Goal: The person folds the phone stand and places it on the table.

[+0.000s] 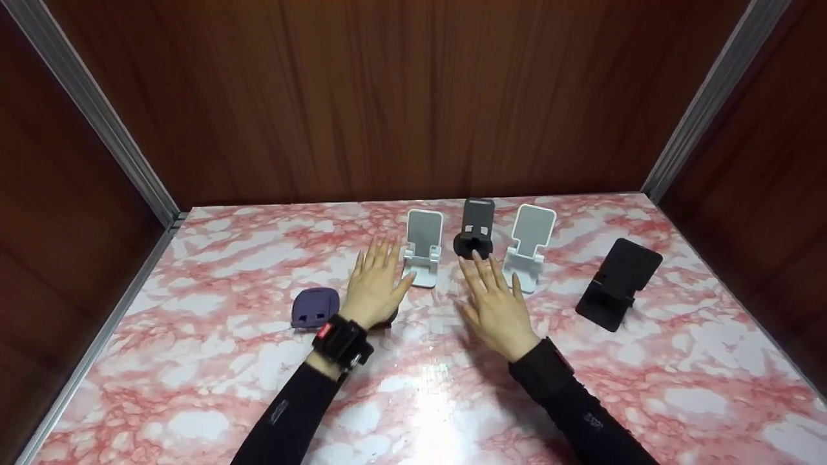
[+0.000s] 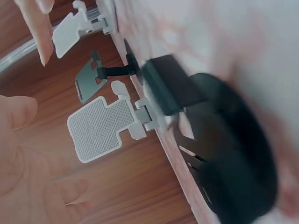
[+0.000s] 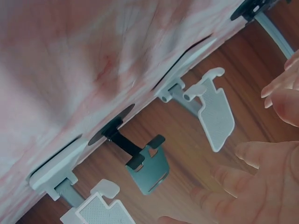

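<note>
Your left grip [image 1: 376, 287] has its fingers straight, with its back to the head camera, and it holds nothing. Your right grip [image 1: 502, 316] is the same, its fingers straight and slightly spread.

Just right of your left grip's fingers stands the left white stand [image 1: 424, 234], tilted back; the left wrist view shows a gap between them. Under your left grip's wrist side is the dark stand [image 2: 233, 154], mostly hidden from the head camera. Left of that grip sits the purple stand [image 1: 315, 305].

Right ahead of your right grip's fingertips is the round-based stand [image 1: 478, 216], with its plate up. Beside it, ahead and a little right of that grip, the right white stand [image 1: 533, 229] leans back too. The right wrist view shows your fingers apart from both. Well off to the right of your right grip is the black stand [image 1: 623, 274], set at an angle.

All rest on the pink-and-white table [image 1: 194, 361]; beyond both grips rises a brown wood-grain wall [image 1: 413, 97].
</note>
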Tool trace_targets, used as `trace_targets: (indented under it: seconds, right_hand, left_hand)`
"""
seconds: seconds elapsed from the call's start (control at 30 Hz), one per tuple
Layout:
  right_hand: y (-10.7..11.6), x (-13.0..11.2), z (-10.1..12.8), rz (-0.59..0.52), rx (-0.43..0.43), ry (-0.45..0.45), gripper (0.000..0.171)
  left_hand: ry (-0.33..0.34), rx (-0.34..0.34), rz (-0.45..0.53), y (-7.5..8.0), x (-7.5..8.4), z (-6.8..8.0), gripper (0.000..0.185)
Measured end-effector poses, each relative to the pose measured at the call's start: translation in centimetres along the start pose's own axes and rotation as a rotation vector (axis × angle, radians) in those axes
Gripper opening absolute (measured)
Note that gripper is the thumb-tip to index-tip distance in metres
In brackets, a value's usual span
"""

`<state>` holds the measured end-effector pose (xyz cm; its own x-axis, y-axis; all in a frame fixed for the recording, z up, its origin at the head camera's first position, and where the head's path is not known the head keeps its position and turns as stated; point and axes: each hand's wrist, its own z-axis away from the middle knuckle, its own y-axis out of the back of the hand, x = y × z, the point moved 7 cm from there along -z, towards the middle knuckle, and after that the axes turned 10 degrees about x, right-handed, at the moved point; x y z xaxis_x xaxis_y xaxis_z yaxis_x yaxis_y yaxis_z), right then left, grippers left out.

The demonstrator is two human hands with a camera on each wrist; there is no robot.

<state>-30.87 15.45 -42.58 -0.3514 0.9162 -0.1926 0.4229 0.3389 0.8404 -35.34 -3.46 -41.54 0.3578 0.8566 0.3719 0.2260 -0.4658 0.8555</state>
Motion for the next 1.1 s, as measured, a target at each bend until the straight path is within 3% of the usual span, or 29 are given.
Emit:
trace_targets:
  seconds: [0.17, 0.43, 0.6, 0.7, 0.9, 1.1]
  right_hand:
    - [0.1, 0.2, 0.1, -0.007, 0.0, -0.011, 0.068]
    - [0.2, 0.4, 0.2, -0.019, -0.002, -0.021, 0.066]
    - [0.3, 0.7, 0.2, -0.03, -0.01, -0.04, 0.068]
    - [0.4, 0.7, 0.2, -0.033, -0.013, -0.042, 0.067]
    - [0.5, 0.7, 0.1, -0.02, -0.001, -0.03, 0.066]
    - [0.6, 0.8, 0.1, -0.014, -0.006, -0.033, 0.066]
  left_hand:
    - [0.039, 0.014, 0.158, -0.2, 0.1, -2.2, 0.071]
    - [0.183, -0.006, 0.393, -0.8, -1.2, -4.9, 0.07]
    - [0.3, -0.069, 0.62, -1.8, -1.6, -6.0, 0.07]
    - [0.329, -0.081, 0.711, -2.4, -1.6, -6.4, 0.068]
    - [0.329, -0.023, 0.78, -2.8, -1.6, -7.3, 0.058]
    - [0.265, 0.064, 0.708, -2.5, -1.8, -7.7, 0.041]
